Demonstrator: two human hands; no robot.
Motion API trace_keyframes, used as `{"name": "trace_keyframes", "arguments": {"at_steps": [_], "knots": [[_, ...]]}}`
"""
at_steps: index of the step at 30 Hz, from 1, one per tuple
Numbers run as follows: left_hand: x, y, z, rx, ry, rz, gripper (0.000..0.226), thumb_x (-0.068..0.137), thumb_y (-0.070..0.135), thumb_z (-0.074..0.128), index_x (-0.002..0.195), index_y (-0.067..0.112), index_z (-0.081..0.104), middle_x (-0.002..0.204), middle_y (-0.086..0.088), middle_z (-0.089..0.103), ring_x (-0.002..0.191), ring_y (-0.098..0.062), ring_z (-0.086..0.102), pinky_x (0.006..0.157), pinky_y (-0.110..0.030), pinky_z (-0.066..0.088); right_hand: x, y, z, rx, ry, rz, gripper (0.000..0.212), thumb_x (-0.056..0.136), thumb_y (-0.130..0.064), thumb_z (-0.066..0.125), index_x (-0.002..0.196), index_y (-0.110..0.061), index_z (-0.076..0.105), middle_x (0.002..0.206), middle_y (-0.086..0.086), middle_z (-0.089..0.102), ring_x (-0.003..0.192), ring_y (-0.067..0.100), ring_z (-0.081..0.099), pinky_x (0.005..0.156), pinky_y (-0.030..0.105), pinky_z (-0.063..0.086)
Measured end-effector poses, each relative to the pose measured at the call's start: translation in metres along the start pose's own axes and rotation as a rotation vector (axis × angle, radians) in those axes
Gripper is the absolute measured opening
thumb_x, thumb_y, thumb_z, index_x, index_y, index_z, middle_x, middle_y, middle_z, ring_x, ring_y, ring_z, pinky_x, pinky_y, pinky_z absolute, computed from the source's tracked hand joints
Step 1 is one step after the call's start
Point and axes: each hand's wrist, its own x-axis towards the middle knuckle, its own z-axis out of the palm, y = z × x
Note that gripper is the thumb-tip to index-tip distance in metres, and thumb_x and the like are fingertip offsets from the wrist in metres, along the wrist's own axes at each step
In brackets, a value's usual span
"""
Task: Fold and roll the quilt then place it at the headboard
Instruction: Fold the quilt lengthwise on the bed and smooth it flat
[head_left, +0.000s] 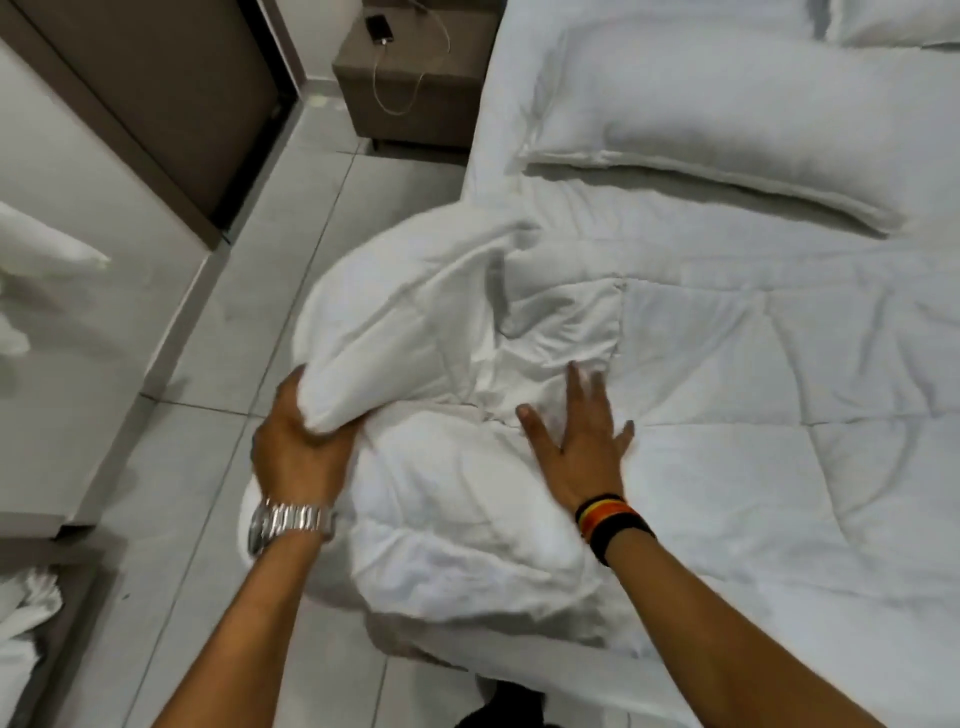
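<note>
A white stitched quilt (753, 395) lies spread over the bed, bunched and hanging over the bed's left edge. My left hand (298, 441), with a metal watch on the wrist, grips a bulging fold of the quilt at that edge. My right hand (582, 436), with dark wristbands, lies flat on the quilt with fingers spread, just right of the bunched part. Two white pillows (691, 119) rest at the far end of the bed; the headboard itself is out of view.
A brown nightstand (410, 88) with a phone (378, 28) and its cable stands beside the bed's far left corner. Grey tiled floor (270, 249) runs along the left. A dark door and light cabinet with white cloths sit further left.
</note>
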Motion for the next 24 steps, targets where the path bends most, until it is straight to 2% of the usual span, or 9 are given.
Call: {"name": "trace_keyframes", "arguments": {"at_steps": [1, 4, 5, 7, 11, 15, 18, 21, 24], "knots": [[-0.005, -0.014, -0.012, 0.011, -0.071, -0.062, 0.092, 0.063, 0.075, 0.073, 0.142, 0.037, 0.047, 0.116, -0.009, 0.077, 0.100, -0.038, 0.073, 0.078, -0.032, 0.052, -0.004, -0.004, 0.009, -0.074, -0.064, -0.032, 0.094, 0.088, -0.092, 0.025, 0.166, -0.046, -0.001, 0.178, -0.003, -0.003, 0.163, 0.019, -0.002, 0.123, 0.059, -0.016], [-0.031, -0.059, -0.019, 0.128, -0.569, -0.326, 0.128, 0.056, 0.078, 0.077, 0.160, 0.019, 0.030, 0.144, -0.018, 0.060, 0.126, -0.040, 0.062, 0.096, -0.041, 0.053, -0.022, 0.006, 0.035, -0.346, -0.433, 0.081, 0.086, 0.098, -0.079, 0.023, 0.168, -0.036, -0.002, 0.178, 0.002, -0.007, 0.164, 0.027, -0.003, 0.124, 0.067, -0.007], [-0.036, -0.073, -0.016, 0.169, -0.665, -0.410, 0.134, 0.062, 0.075, 0.080, 0.164, 0.013, 0.019, 0.153, -0.020, 0.052, 0.134, -0.040, 0.056, 0.105, -0.044, 0.050, -0.026, 0.009, 0.040, -0.356, -0.453, 0.111, 0.086, 0.099, -0.078, 0.023, 0.169, -0.034, 0.001, 0.178, 0.004, -0.006, 0.164, 0.028, -0.002, 0.125, 0.066, -0.004], [-0.030, -0.088, -0.006, 0.223, -0.679, -0.467, 0.132, 0.074, 0.069, 0.078, 0.167, 0.012, 0.005, 0.161, -0.020, 0.042, 0.140, -0.040, 0.051, 0.111, -0.044, 0.046, -0.027, 0.010, 0.042, -0.283, -0.371, 0.139, 0.087, 0.098, -0.079, 0.025, 0.169, -0.033, 0.007, 0.178, 0.004, 0.000, 0.164, 0.026, 0.003, 0.126, 0.063, -0.002], [0.017, -0.067, 0.027, 0.163, -0.691, -0.260, 0.113, 0.084, 0.068, 0.070, 0.167, 0.021, 0.010, 0.167, -0.011, 0.036, 0.144, -0.033, 0.047, 0.115, -0.041, 0.043, -0.021, -0.003, 0.044, -0.152, -0.232, 0.212, 0.087, 0.096, -0.081, 0.031, 0.168, -0.037, 0.008, 0.178, 0.002, -0.001, 0.164, 0.025, 0.002, 0.127, 0.062, -0.003], [0.112, -0.022, 0.088, 0.029, -0.738, -0.016, 0.106, 0.084, 0.066, 0.070, 0.166, 0.025, 0.018, 0.166, -0.006, 0.037, 0.146, -0.031, 0.046, 0.115, -0.042, 0.043, 0.011, -0.029, 0.067, -0.043, -0.110, 0.288, 0.089, 0.095, -0.081, 0.032, 0.168, -0.041, 0.002, 0.177, 0.002, -0.009, 0.163, 0.027, -0.007, 0.126, 0.063, -0.008], [0.188, 0.012, 0.155, -0.017, -0.792, 0.146, 0.112, 0.080, 0.068, 0.073, 0.166, 0.022, 0.017, 0.167, -0.008, 0.035, 0.149, -0.033, 0.041, 0.117, -0.046, 0.040, 0.045, -0.046, 0.105, -0.055, -0.051, 0.387, 0.090, 0.093, -0.084, 0.029, 0.166, -0.046, -0.007, 0.176, 0.002, -0.015, 0.161, 0.033, -0.017, 0.125, 0.065, -0.009], [0.242, 0.047, 0.213, 0.004, -0.887, 0.315, 0.131, 0.067, 0.072, 0.082, 0.166, 0.020, 0.013, 0.166, -0.011, 0.035, 0.151, -0.034, 0.036, 0.120, -0.048, 0.037, 0.063, -0.053, 0.139, -0.195, -0.033, 0.537, 0.092, 0.089, -0.088, 0.020, 0.161, -0.047, -0.021, 0.174, 0.004, -0.025, 0.158, 0.040, -0.024, 0.123, 0.070, -0.009], [0.265, 0.066, 0.252, 0.082, -1.008, 0.496, 0.145, 0.054, 0.079, 0.084, 0.165, 0.026, 0.009, 0.148, -0.015, 0.055, 0.141, -0.036, 0.045, 0.113, -0.047, 0.043, 0.081, -0.061, 0.152, -0.251, -0.015, 0.614, 0.094, 0.088, -0.089, 0.018, 0.160, -0.047, -0.025, 0.172, 0.005, -0.031, 0.157, 0.041, -0.028, 0.122, 0.070, -0.010]]}}
